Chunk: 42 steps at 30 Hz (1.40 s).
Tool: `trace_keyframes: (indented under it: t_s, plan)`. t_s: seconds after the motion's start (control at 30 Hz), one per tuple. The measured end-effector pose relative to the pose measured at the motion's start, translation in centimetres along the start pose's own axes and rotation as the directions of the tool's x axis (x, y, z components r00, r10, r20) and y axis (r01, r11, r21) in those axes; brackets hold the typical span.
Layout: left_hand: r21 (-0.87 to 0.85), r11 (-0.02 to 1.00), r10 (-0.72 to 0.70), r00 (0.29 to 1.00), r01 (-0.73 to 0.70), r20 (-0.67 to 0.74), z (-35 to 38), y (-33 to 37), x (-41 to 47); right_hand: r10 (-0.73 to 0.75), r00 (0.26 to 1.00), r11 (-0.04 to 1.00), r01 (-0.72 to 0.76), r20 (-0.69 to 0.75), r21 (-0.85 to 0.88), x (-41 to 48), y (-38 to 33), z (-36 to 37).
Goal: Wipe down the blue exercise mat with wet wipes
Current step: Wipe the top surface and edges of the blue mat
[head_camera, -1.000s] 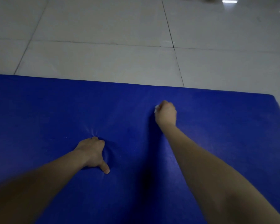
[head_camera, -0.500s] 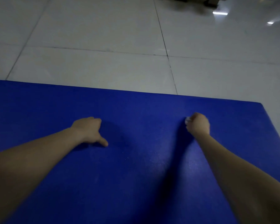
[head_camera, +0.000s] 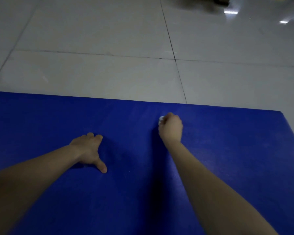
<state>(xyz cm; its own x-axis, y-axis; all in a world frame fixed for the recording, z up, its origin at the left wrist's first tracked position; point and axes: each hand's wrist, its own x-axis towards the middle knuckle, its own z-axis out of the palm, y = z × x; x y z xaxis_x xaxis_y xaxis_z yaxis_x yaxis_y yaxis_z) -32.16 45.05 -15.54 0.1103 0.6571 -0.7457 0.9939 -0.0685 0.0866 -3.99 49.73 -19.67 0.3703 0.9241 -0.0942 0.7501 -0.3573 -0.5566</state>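
The blue exercise mat (head_camera: 236, 150) fills the lower half of the head view, its far edge running across the middle and its far right corner at the right. My right hand (head_camera: 171, 128) is curled into a fist on the mat near the far edge and grips a small white wet wipe (head_camera: 161, 120), only a bit of which shows at the knuckles. My left hand (head_camera: 90, 150) rests on the mat to the left and nearer me, fingers bent forward and thumb stretched out to the side, holding nothing.
Pale grey floor tiles (head_camera: 109, 39) with dark grout lines lie beyond the mat. Dark furniture feet (head_camera: 210, 2) and bright light reflections show at the top right.
My view tilted up, showing more floor. My right hand with the wipe slid right across the mat, then slightly back toward the far edge. My left hand shifted its rest on the mat.
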Motion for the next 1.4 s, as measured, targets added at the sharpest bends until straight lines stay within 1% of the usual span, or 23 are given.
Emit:
trace_keyframes:
  t_s: [0.07, 0.17, 0.23, 0.27, 0.3, 0.37, 0.43, 0.53, 0.63, 0.67, 0.73, 0.8, 0.87, 1.0, 1.1, 1.17, 1.2, 1.27, 1.33, 1.4]
  plan:
    - [0.005, 1.000, -0.003, 1.000, 0.003, -0.002, 0.0, 0.0, 0.0, -0.115, 0.991, 0.993, 0.117, 0.071, -0.032, -1.7, -2.2, 1.1]
    - [-0.009, 1.000, -0.010, 1.000, 0.010, 0.002, 0.1, 0.0, 0.0, -0.306, 0.930, 0.945, 0.323, 0.202, -0.057, -3.5, -3.9, 2.0]
    - [-0.026, 1.000, -0.013, 1.000, 0.013, 0.001, 0.1, 0.0, -0.1, -0.361, 0.903, 0.917, 0.389, 0.232, -0.089, -2.9, -3.4, 1.8]
    - [-0.032, 0.999, -0.012, 1.000, 0.012, 0.001, 0.0, 0.0, -0.2, -0.347, 0.910, 0.919, 0.378, 0.225, -0.112, -2.1, -2.5, 1.3]
    - [-0.035, 0.999, -0.008, 1.000, 0.008, 0.001, 0.0, 0.0, -0.3, -0.306, 0.932, 0.933, 0.334, 0.197, -0.132, -1.1, -1.3, 0.5]
    - [-0.044, 0.999, 0.001, 1.000, -0.001, -0.005, 0.0, 0.1, -0.3, -0.151, 0.984, 0.976, 0.164, 0.098, -0.142, 1.6, 2.0, -1.5]
    - [-0.055, 0.998, 0.004, 1.000, -0.005, -0.010, 0.0, 0.0, -0.4, 0.009, 1.000, 0.987, -0.009, 0.003, -0.162, 4.4, 6.3, -3.6]
    - [-0.059, 0.998, 0.012, 1.000, -0.014, -0.025, 0.1, -0.1, -0.3, 0.196, 0.971, 0.966, -0.215, -0.134, -0.141, 7.0, 11.4, -7.4]
    - [-0.056, 0.998, 0.021, 0.999, -0.023, -0.036, 0.3, -0.1, -0.3, 0.296, 0.933, 0.941, -0.321, -0.204, -0.107, 8.4, 13.8, -8.8]
    - [-0.055, 0.998, 0.020, 0.999, -0.022, -0.036, 0.3, -0.1, -0.3, 0.309, 0.928, 0.937, -0.335, -0.207, -0.101, 8.5, 13.2, -8.4]
    - [-0.044, 0.999, 0.019, 0.999, -0.020, -0.028, 0.3, 0.0, -0.4, 0.270, 0.943, 0.947, -0.296, -0.197, -0.122, 8.0, 10.3, -6.6]
    - [-0.033, 0.999, 0.020, 0.999, -0.021, -0.029, 0.2, 0.1, -0.4, 0.147, 0.982, 0.965, -0.170, -0.121, -0.202, 6.4, 5.8, -4.4]
    - [-0.036, 0.999, 0.017, 0.999, -0.018, -0.031, 0.2, 0.1, -0.3, 0.028, 1.000, 0.966, -0.031, -0.013, -0.255, 4.1, 1.1, -2.2]
    - [-0.047, 0.999, 0.001, 1.000, -0.001, -0.015, 0.3, 0.0, -0.3, -0.119, 0.988, 0.985, 0.130, 0.102, -0.110, 0.7, -4.1, 1.7]
    - [-0.046, 0.999, -0.011, 1.000, 0.011, -0.005, 0.3, 0.1, -0.4, -0.243, 0.949, 0.962, 0.262, 0.202, -0.073, -0.2, -5.0, 2.1]
    - [-0.047, 0.999, -0.015, 1.000, 0.014, -0.002, 0.3, 0.2, -0.4, -0.278, 0.935, 0.951, 0.299, 0.220, -0.072, 0.5, -4.1, 1.3]
    - [-0.047, 0.999, -0.017, 1.000, 0.017, -0.004, 0.3, 0.2, -0.4, -0.264, 0.942, 0.954, 0.287, 0.208, -0.091, 1.3, -3.2, 0.7]
    - [-0.053, 0.998, -0.024, 1.000, 0.024, -0.002, 0.2, 0.3, -0.4, -0.175, 0.976, 0.970, 0.194, 0.131, -0.149, 3.5, -0.1, -0.8]
    - [-0.059, 0.998, -0.020, 1.000, 0.020, -0.002, 0.2, 0.3, -0.4, -0.039, 0.999, 0.985, 0.044, 0.033, -0.170, 6.4, 4.4, -2.8]
    - [-0.062, 0.998, -0.010, 1.000, 0.009, -0.007, 0.2, 0.2, -0.3, 0.111, 0.993, 0.978, -0.118, -0.050, -0.175, 9.0, 9.5, -5.5]
